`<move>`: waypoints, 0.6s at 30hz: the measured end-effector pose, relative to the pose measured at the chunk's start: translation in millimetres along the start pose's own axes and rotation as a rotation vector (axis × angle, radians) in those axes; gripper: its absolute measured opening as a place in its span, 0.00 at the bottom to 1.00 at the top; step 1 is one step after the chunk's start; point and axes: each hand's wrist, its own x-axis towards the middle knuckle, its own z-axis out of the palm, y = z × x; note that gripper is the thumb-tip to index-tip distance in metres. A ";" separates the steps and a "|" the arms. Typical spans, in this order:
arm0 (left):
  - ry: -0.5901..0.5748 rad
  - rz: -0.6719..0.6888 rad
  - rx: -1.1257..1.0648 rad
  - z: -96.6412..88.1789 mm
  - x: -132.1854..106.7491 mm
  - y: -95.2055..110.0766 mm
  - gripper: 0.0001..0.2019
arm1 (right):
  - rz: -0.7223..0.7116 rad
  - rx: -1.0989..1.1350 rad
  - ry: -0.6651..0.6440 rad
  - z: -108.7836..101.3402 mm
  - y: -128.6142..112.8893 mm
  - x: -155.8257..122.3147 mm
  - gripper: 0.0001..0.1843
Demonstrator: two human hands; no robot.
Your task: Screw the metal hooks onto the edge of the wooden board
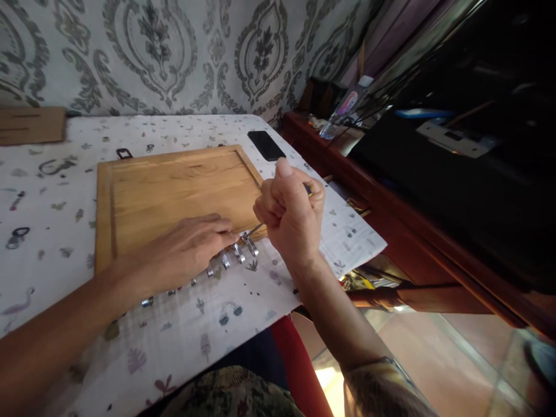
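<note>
A wooden board (174, 185) with a raised rim lies on the patterned tablecloth. Along its near edge runs a row of several metal hooks (226, 259). My left hand (186, 249) rests flat on the board's near edge, fingers stretched toward the hooks. My right hand (291, 214) is closed in a fist round a thin screwdriver (256, 229), whose metal tip points down-left at the rightmost hook (251, 244). The handle is mostly hidden inside the fist.
A black phone (266, 145) lies on the table beyond the board. A wooden block (30, 124) sits at the far left by the wallpapered wall. To the right stand a dark wooden cabinet (391, 214), a plastic bottle (345, 110) and cables.
</note>
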 end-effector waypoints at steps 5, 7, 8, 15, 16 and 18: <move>0.015 0.026 0.028 -0.6 2.0 2.8 0.19 | -0.002 -0.073 0.033 -0.7 -4.3 0.0 0.35; -0.001 0.034 0.028 -3.6 2.8 5.6 0.15 | -0.040 -0.064 0.055 -0.9 -10.7 1.5 0.35; -0.014 0.040 0.023 -5.0 3.0 6.7 0.14 | -0.061 -0.046 0.063 -0.5 -14.3 2.5 0.35; -0.007 0.012 -0.018 -4.3 0.3 4.9 0.16 | -0.095 -0.085 0.058 5.9 -20.9 6.9 0.34; -0.015 -0.004 -0.019 -3.2 -0.1 4.3 0.17 | -0.091 -0.101 0.055 5.7 -18.9 6.4 0.35; -0.020 -0.020 -0.015 -0.8 -1.0 3.2 0.18 | -0.084 -0.121 0.059 4.2 -14.7 5.3 0.37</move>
